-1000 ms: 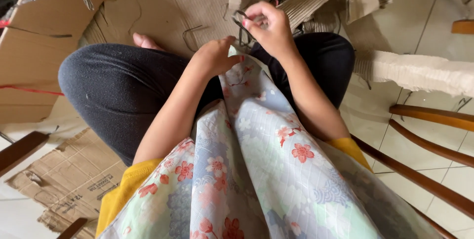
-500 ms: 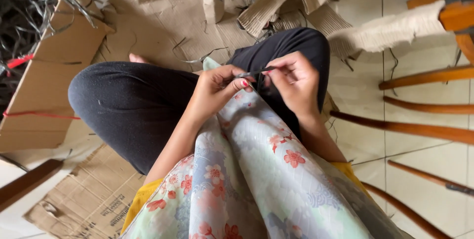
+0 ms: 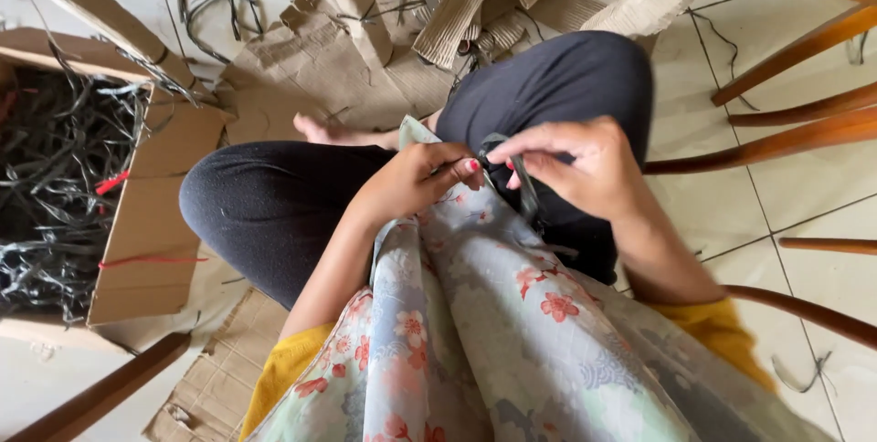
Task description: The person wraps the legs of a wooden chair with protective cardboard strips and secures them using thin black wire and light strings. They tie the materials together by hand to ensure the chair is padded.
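Cardboard scraps litter the tiled floor (image 3: 731, 214) while, over the lap, the left hand (image 3: 411, 184) and right hand (image 3: 575, 168) pinch a thin dark strip (image 3: 523, 188), seemingly light, springy, best held near its ends.

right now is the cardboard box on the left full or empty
Full, or nearly: the open cardboard box is heaped with dark tangled strips that reach its flaps and spill over the edge.
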